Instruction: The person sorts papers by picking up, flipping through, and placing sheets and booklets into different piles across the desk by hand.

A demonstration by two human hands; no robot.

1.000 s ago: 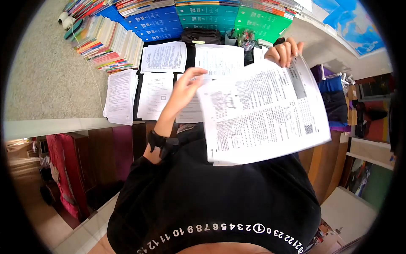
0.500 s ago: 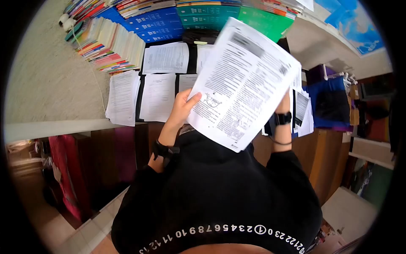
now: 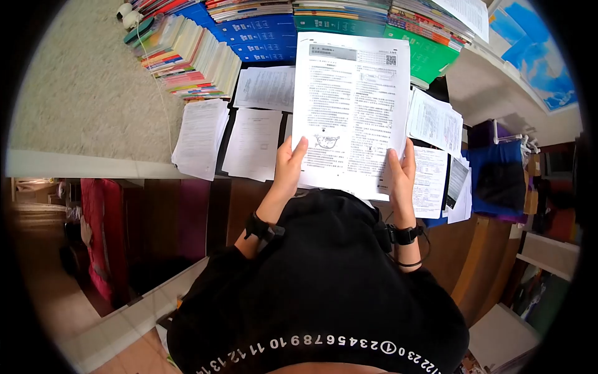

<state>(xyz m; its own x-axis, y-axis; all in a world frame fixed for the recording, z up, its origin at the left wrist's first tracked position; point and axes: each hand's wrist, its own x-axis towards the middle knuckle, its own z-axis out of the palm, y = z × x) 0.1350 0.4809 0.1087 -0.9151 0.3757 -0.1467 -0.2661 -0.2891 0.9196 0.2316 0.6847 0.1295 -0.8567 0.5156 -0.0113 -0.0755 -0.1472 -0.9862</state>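
A printed sheet (image 3: 349, 106), with two columns of text, a small drawing and a QR code, is held upright between both hands. My left hand (image 3: 290, 163) grips its lower left edge, thumb on the front and fingers behind. On the lower right edge, my right hand (image 3: 402, 174) pinches the paper the same way. Other white paper shows just under its bottom edge. Behind and beside it on the desk lie printed stacks: one at far left (image 3: 200, 138), one next to it (image 3: 253, 143), and one at right (image 3: 430, 181).
Blue file boxes (image 3: 258, 31) and a green one (image 3: 420, 56) stand at the back under piled books. A long row of books (image 3: 190, 56) is at the left. Further right are more papers (image 3: 434, 121) and a blue cloth item (image 3: 492, 181).
The sheet has gone from a swung, tilted position to upright in front of me. My left hand took hold of its left edge, and my right hand moved from its top corner to its lower right edge.
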